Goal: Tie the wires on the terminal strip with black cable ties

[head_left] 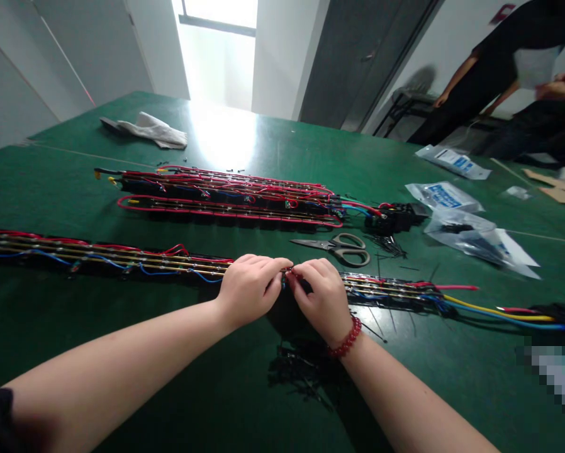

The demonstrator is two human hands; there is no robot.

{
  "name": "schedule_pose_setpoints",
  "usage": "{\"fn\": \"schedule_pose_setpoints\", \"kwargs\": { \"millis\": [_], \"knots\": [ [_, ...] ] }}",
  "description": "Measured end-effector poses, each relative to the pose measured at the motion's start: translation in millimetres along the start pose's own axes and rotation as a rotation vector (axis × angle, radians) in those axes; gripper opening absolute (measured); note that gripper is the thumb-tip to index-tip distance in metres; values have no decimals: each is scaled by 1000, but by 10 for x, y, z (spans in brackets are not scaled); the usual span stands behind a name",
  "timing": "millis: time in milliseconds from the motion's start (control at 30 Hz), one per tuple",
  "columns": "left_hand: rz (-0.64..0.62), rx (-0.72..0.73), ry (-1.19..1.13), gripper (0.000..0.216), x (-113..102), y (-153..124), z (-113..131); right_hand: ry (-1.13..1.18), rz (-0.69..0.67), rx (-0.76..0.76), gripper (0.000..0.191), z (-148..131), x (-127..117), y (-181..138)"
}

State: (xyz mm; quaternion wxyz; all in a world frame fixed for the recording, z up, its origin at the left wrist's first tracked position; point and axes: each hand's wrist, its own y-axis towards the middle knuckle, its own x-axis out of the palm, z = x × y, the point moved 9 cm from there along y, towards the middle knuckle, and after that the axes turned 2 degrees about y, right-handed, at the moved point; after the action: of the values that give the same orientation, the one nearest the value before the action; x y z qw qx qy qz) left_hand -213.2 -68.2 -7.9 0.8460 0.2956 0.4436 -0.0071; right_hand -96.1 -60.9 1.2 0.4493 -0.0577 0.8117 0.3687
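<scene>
A long, narrow wired strip (103,257) lies across the table, with brass-coloured rods and red and blue wires along it. My left hand (251,286) rests over its middle, thumb and fingers pinched together. Right beside it, my right hand (321,290), with a red bead bracelet (347,340) at the wrist, pinches at the same spot. Whatever is between the fingertips is too small and covered to make out. Thin black cable ties stick out from the strip's right part (386,288). Yellow, blue and red cables (494,309) leave its right end.
Beyond the hands lie scissors (343,246) and a second wired bundle (235,195) with a black connector (398,217). A pile of black cable ties (301,371) lies in front. Plastic bags (445,196) are at right, a cloth (153,131) at far left. People (504,69) are behind the table.
</scene>
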Motion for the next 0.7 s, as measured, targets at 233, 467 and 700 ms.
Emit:
{"fn": "schedule_pose_setpoints", "kwargs": {
  "millis": [233, 467, 700],
  "knots": [
    [30, -11, 11, 22, -24, -1, 12, -11, 1, 16, 16, 0, 13, -1],
    [20, -41, 51, 16, -5, -2, -33, 1, 17, 38, 12, 24, 15, -8],
    [26, -58, 70, 17, -20, 1, -56, 43, 32, 35, 9, 30, 0, -14]
  ]
}}
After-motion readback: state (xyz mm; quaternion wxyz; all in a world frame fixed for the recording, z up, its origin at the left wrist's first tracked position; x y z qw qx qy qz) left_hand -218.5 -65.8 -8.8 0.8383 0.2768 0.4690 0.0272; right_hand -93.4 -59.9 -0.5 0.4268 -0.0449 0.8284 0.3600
